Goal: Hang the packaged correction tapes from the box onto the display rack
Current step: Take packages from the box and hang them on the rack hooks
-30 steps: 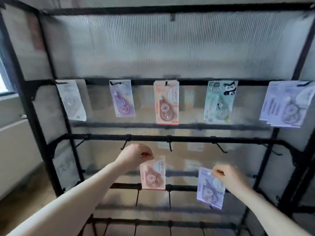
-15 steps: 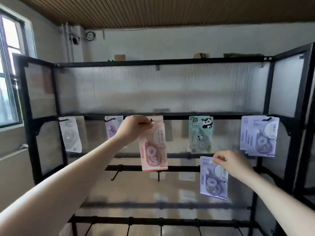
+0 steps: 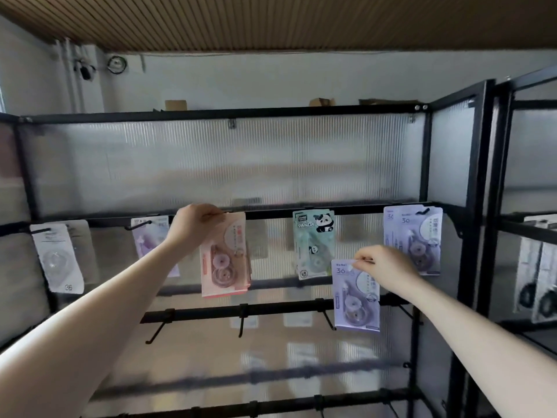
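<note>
My left hand [image 3: 194,223] pinches the top of a pink correction tape pack [image 3: 224,257] at the upper rail [image 3: 355,210] of the black display rack, in front of another pink pack on the same hook. My right hand [image 3: 384,268] pinches the top corner of a lilac correction tape pack [image 3: 355,295], which hangs in the air below the rail. On the rail hang a white pack [image 3: 58,256], a purple pack [image 3: 147,236], a green panda pack [image 3: 313,244] and lilac packs [image 3: 417,236]. The box is out of view.
A lower rail [image 3: 271,310] carries bare hooks [image 3: 155,333]. Ribbed translucent panels back the rack. A second rack [image 3: 536,267] with packs stands at the right. Cardboard pieces [image 3: 322,101] lie on top of the rack.
My left hand has raised the pink pack from the lower rail up to the upper rail's hook. My right hand has lifted the lilac pack too. My view has tilted upward.
</note>
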Demonstrator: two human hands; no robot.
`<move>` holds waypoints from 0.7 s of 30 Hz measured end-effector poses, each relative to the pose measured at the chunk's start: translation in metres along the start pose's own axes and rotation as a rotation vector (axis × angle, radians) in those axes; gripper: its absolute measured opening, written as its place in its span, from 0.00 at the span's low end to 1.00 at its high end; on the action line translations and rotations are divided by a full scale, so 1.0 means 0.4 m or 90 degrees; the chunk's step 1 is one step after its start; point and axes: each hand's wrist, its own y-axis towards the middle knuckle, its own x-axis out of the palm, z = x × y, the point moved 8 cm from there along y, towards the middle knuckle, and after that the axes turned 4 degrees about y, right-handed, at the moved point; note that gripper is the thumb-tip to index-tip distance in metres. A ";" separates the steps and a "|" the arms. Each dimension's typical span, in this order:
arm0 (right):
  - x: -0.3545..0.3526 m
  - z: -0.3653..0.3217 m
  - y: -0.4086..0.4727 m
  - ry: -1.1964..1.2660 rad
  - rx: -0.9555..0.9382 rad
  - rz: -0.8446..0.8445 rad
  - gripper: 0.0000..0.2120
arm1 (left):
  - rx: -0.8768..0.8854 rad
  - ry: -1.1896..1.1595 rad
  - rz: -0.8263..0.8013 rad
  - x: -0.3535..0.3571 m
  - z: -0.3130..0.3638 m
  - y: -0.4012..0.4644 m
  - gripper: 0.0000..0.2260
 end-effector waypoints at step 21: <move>-0.099 0.107 0.065 0.027 -0.004 0.086 0.07 | 0.045 0.083 0.054 0.054 -0.026 0.027 0.08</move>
